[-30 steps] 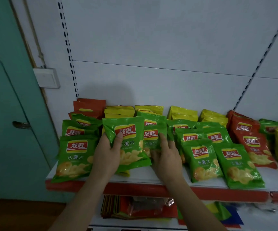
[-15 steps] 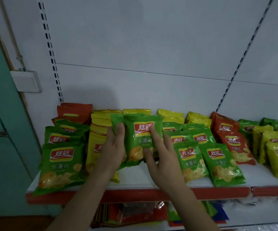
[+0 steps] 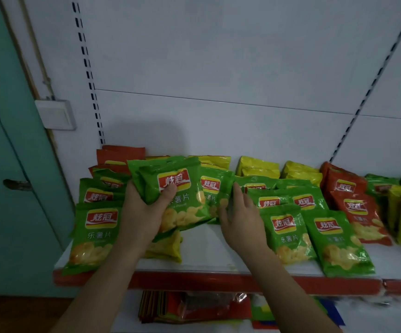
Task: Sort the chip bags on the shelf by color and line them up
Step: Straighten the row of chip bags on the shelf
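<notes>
Left hand (image 3: pixel 144 212) gripping glossy green foil chip bags (image 3: pixel 170 188) above white shelf (image 3: pixel 209 255); right hand (image 3: pixel 240 219), at 3 o'clock, fingers straight, touching neighbouring green bag (image 3: pixel 215 188).

White back panel (image 3: pixel 218 56) carries two slotted uprights (image 3: pixel 88 75). Left of the panel: a white switch box (image 3: pixel 56 114), then a teal door (image 3: pixel 5 164) with dark handle (image 3: pixel 17 184). Wood floor (image 3: pixel 14 313) below the door. Lighting dim.
</notes>
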Motion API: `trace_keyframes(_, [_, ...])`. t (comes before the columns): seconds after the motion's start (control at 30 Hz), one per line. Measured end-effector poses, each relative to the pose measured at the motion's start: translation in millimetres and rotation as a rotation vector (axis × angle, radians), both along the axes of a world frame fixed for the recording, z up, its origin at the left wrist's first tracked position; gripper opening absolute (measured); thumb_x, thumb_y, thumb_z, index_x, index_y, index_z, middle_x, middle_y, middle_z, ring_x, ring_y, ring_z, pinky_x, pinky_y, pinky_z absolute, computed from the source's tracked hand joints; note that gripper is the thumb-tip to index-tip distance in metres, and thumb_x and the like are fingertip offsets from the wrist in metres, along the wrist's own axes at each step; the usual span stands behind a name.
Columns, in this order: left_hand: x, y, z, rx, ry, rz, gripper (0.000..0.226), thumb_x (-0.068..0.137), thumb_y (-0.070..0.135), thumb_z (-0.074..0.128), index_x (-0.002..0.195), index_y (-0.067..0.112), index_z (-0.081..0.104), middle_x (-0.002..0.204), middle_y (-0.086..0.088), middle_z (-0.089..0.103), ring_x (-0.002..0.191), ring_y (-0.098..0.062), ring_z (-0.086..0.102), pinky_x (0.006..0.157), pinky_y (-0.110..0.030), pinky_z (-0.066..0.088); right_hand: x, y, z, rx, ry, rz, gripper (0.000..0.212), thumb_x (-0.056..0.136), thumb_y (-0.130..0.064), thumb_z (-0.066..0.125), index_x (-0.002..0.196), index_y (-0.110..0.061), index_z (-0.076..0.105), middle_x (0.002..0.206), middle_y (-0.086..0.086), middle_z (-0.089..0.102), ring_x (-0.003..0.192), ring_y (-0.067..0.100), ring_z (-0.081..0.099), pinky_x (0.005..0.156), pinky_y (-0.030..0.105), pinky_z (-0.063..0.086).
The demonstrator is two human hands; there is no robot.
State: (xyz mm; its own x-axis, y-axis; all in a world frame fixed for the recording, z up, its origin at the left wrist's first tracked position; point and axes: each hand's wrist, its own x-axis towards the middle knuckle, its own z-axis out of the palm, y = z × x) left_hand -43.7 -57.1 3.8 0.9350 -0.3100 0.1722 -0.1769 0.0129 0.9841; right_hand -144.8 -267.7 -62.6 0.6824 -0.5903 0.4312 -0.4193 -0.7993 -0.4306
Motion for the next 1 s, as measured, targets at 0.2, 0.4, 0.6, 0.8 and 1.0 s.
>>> trace_keyframes(0.2, [-1, 9, -3, 0.024, -0.031, 0.03, 0.064, 0.082, 0.053, 0.08, 0.137, 0.038, 0.052, 0.123, 0.022, 0.068, 0.11, 0.006, 0.062, 0.088, -0.021, 0.048, 48, -20, -29, 0.029, 0.176, -0.056, 0.087, 0.101, -0.051, 0.054, 0.164, -0.022, 0.001, 0.117, 0.016, 0.066, 0.105, 0.038, 0.063, 0.092, 0.051, 0.056])
trace_keyframes(0.4, [-5, 14, -8, 0.059, -0.049, 0.045, 0.063, 0.083, 0.053, 0.078, 0.137, 0.038, 0.05, 0.116, 0.027, 0.064, 0.097, 0.014, 0.058, 0.075, -0.009, 0.041, 56, -16, -20, 0.022, 0.133, -0.037, 0.087, 0.096, -0.043, 0.071, 0.162, -0.033, 0.015, 0.101, 0.007, 0.063, 0.088, 0.029, 0.064, 0.076, 0.048, 0.061])
trace_keyframes(0.6, [-3, 8, -8, 0.051, -0.065, 0.033, 0.058, 0.085, 0.053, 0.078, 0.132, 0.04, 0.047, 0.114, 0.029, 0.062, 0.098, 0.015, 0.055, 0.078, -0.015, 0.042, 16, -18, 33, -0.085, -0.18, 0.019, 0.075, 0.098, -0.034, 0.073, 0.161, -0.03, 0.032, 0.114, 0.007, 0.057, 0.085, 0.024, 0.059, 0.07, 0.038, 0.055])
trace_keyframes(0.8, [-5, -15, -7, 0.039, -0.104, 0.015, 0.077, 0.085, 0.052, 0.078, 0.147, 0.025, 0.042, 0.119, 0.021, 0.06, 0.106, -0.006, 0.059, 0.081, -0.018, 0.043, -43, -11, 84, 0.009, -0.409, 0.012, 0.074, 0.102, -0.026, 0.068, 0.164, -0.038, 0.029, 0.132, 0.001, 0.046, 0.087, 0.005, 0.046, 0.082, 0.035, 0.049])
trace_keyframes(1.0, [-19, -39, -6, 0.03, -0.109, -0.06, 0.07, 0.084, 0.043, 0.085, 0.14, 0.03, 0.044, 0.108, 0.033, 0.057, 0.088, 0.022, 0.054, 0.076, -0.008, 0.039, -96, 3, 89, 0.082, -0.382, 0.127, 0.063, 0.104, -0.025, 0.064, 0.159, -0.046, 0.039, 0.114, -0.004, 0.049, 0.072, 0.016, 0.052, 0.074, 0.033, 0.052])
